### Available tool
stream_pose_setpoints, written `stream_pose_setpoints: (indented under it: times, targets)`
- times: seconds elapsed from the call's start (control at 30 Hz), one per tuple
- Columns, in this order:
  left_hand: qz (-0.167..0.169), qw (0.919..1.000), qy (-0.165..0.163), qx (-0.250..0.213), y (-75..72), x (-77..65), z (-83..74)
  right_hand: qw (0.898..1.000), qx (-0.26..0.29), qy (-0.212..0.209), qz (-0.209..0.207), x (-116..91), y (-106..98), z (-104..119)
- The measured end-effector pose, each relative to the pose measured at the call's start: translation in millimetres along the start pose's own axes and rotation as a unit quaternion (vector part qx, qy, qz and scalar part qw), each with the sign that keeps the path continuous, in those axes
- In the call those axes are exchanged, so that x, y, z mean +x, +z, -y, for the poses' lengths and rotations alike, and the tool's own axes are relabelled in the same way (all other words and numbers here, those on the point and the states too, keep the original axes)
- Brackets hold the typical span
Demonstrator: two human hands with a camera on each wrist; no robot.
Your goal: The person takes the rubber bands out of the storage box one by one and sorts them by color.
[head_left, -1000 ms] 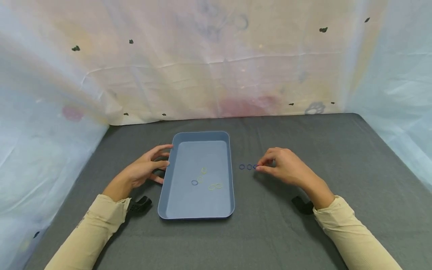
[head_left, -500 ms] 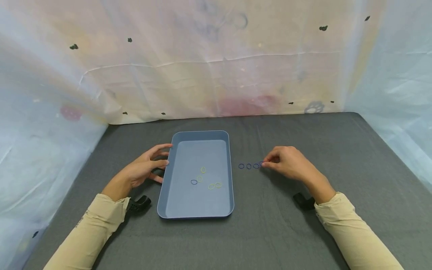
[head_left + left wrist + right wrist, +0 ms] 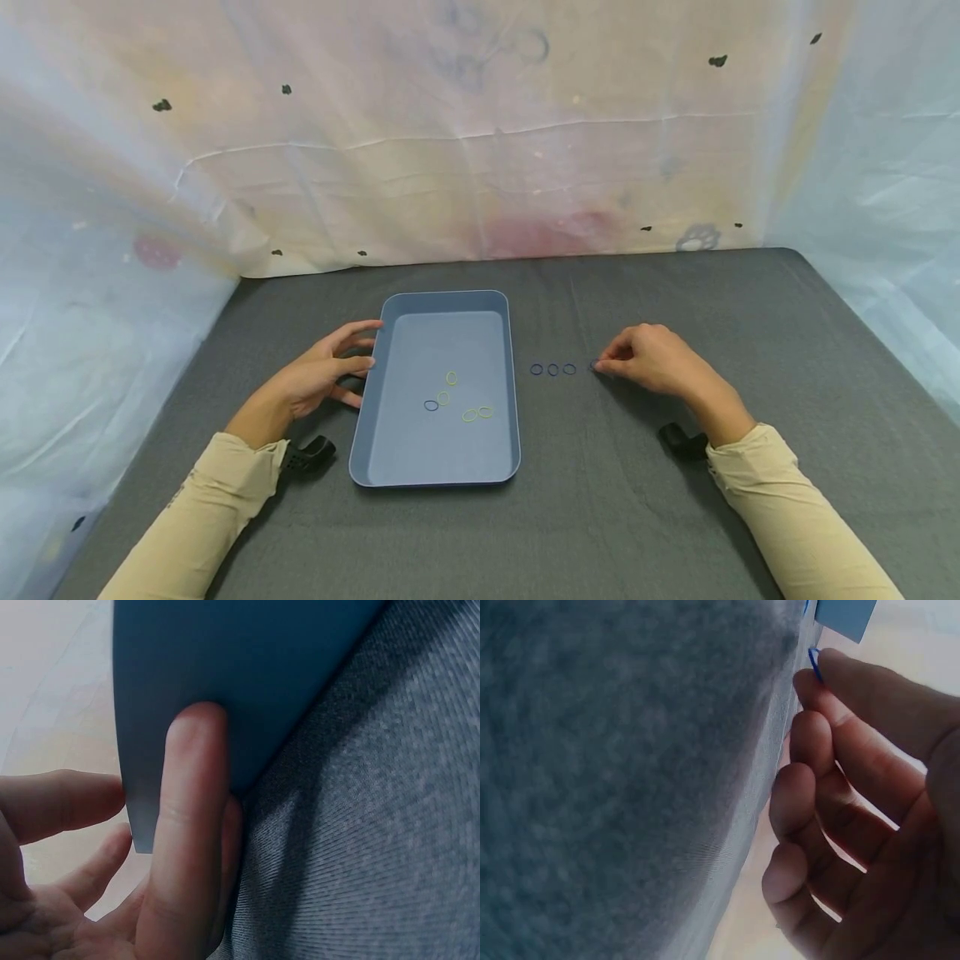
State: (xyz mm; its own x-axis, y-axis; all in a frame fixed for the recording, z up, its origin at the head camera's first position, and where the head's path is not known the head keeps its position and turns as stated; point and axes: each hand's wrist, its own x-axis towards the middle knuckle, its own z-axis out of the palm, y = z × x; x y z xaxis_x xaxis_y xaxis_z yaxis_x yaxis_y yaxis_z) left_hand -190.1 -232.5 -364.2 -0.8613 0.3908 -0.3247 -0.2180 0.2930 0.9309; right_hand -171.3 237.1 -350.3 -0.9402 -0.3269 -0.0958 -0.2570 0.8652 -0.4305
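In the head view a blue-grey tray (image 3: 435,454) lies with a blue rubber band (image 3: 431,406) and several yellow rubber bands (image 3: 452,378) on its floor. My left hand (image 3: 318,375) is at the tray's left side, fingers spread, fingertips touching its wall; in the left wrist view the thumb (image 3: 193,772) lies along that wall. To the right of the tray, three blue rubber bands (image 3: 552,370) lie in a row on the cloth. Beyond them my right hand (image 3: 652,360) pinches another blue rubber band (image 3: 815,666) between thumb and index finger, low over the cloth.
Dark grey cloth (image 3: 600,517) covers the table. A pale patterned sheet (image 3: 480,183) hangs behind it, with bluish sheets at both sides. Each wrist wears a black strap device (image 3: 309,454).
The right hand has moved right; the third blue rubber band of the row now lies free of it. The rubber band in its fingers is apart from the row. The left hand stays put.
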Motion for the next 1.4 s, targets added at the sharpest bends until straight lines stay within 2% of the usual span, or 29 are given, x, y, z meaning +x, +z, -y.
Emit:
stream_pose_setpoints:
  times: [0.37, 1.4]
  targets:
    - [0.003, 1.0, 0.001, 0.001, 0.4, -0.5, -1.2, 1.0, -0.012, 0.012, 0.016, 0.7, 0.6, -4.0]
    - [-0.003, 1.0, -0.001, 0.008, 0.0, 0.0, -0.6, 1.0, -0.024, 0.011, -0.013, 1.2, 2.8, -1.9]
